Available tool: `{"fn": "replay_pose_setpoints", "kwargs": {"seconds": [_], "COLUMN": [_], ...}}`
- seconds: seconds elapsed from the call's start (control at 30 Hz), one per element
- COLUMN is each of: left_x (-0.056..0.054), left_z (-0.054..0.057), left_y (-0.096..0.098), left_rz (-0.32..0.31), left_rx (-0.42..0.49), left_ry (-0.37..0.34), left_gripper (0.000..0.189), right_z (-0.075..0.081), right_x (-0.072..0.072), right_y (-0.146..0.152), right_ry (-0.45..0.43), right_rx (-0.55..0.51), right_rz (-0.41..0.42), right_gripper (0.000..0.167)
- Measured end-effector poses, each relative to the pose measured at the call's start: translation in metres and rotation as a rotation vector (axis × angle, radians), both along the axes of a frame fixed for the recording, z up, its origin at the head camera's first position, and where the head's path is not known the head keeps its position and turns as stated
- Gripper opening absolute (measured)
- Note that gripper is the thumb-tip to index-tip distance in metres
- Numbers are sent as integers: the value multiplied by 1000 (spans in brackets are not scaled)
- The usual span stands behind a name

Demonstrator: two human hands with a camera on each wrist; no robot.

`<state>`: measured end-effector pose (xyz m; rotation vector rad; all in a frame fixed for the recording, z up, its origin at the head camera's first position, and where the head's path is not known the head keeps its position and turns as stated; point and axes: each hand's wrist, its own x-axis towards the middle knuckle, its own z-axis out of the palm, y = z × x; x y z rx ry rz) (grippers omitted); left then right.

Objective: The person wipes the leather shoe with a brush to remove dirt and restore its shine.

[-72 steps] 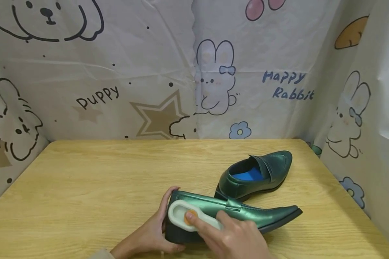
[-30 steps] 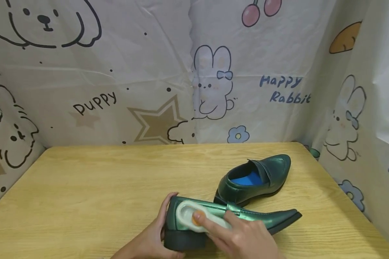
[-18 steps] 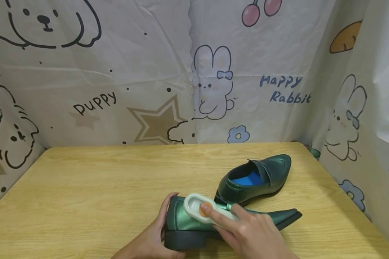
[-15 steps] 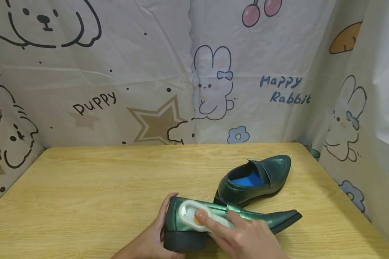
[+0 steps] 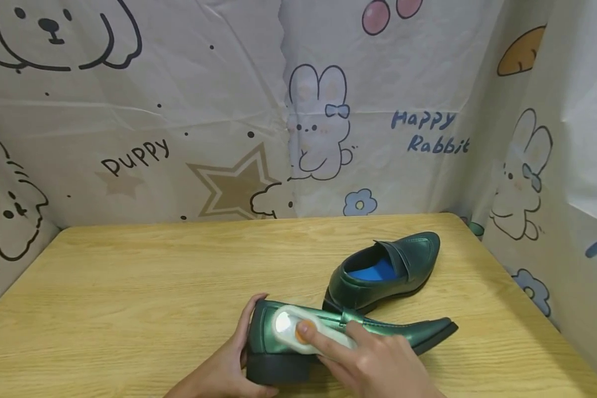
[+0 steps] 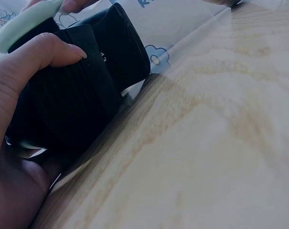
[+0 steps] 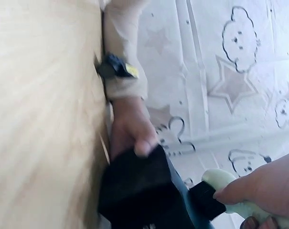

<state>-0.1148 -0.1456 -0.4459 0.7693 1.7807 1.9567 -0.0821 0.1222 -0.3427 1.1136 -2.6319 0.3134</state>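
A glossy green loafer (image 5: 398, 331) lies tipped on its side at the front of the table, toe to the right. My left hand (image 5: 221, 362) grips its heel end, fingers behind the back and thumb low by the black heel block (image 5: 278, 368). In my right hand (image 5: 383, 362) is a pale green brush (image 5: 286, 319), my index finger pressing its orange button. The brush lies over the loafer's side near the heel. Its black bristle head (image 7: 206, 200) meets the upper in the right wrist view. The left wrist view shows my left thumb (image 6: 58, 51) across the sole edge.
A second green loafer (image 5: 363, 290) with a blue insole stands upright just behind, toe pointing to the back right. The wooden table (image 5: 144, 276) is bounded by a printed cloth (image 5: 219, 99) at the back and sides.
The brush has slid along the loafer's side from the heel toward the toe, rising and dropping back briefly. The loafer has tilted slightly, showing more heel block. The second loafer stays put.
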Motion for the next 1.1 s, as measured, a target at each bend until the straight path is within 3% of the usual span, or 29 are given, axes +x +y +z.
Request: {"fn": "replay_pose_setpoints", "kwargs": {"seconds": [0.13, 0.27, 0.47, 0.73, 0.87, 1.0, 1.1], "left_x": [0, -2, -1, 1, 1, 0, 0], "left_z": [2, 2, 1, 2, 3, 2, 1], "left_y": [0, 1, 0, -1, -1, -1, -1], "left_rz": [27, 28, 14, 24, 29, 28, 20], "left_rx": [-20, -9, 18, -15, -4, 9, 8], "left_ry": [-17, -26, -32, 5, -2, -9, -6], "left_gripper": [124, 124, 124, 122, 122, 123, 124], "right_z": [0, 4, 4, -9, -6, -3, -4], "right_x": [4, 2, 0, 11, 7, -1, -1], "right_y": [-2, 1, 4, -5, -2, 4, 5], "right_ry": [-69, -76, 27, 78, 87, 156, 181], "right_rx": [44, 57, -5, -21, -44, -95, -97], "right_rz": [40, -32, -60, 107, 61, -13, -4], "right_gripper": [63, 61, 67, 63, 55, 43, 43]}}
